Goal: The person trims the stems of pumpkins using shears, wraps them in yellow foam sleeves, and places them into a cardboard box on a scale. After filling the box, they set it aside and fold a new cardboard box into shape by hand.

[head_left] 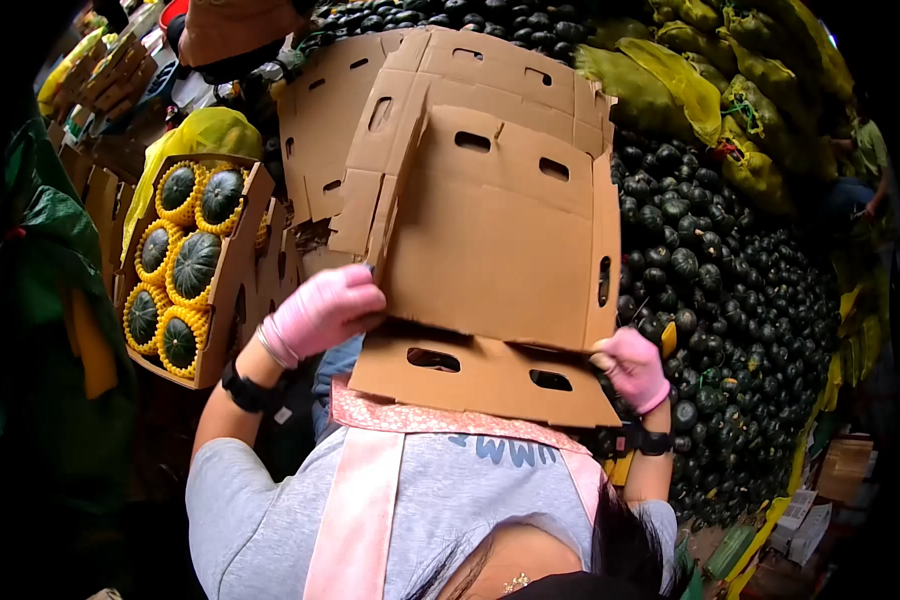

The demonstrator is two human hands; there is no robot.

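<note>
A brown cardboard box, partly folded, lies in front of my body, its near flap with two hand holes bent toward me. My left hand, in a pink glove, is closed on the box's near left corner. At the near right corner my right hand, also in a pink glove, pinches the cardboard edge. The left side wall of the box stands partly up. More flat cardboard lies beneath and beyond it.
On the left a carton holds several green squashes in yellow foam nets. A large heap of dark green squashes fills the right side. Yellow-green net sacks lie at the back right. Another person's arm shows at the top left.
</note>
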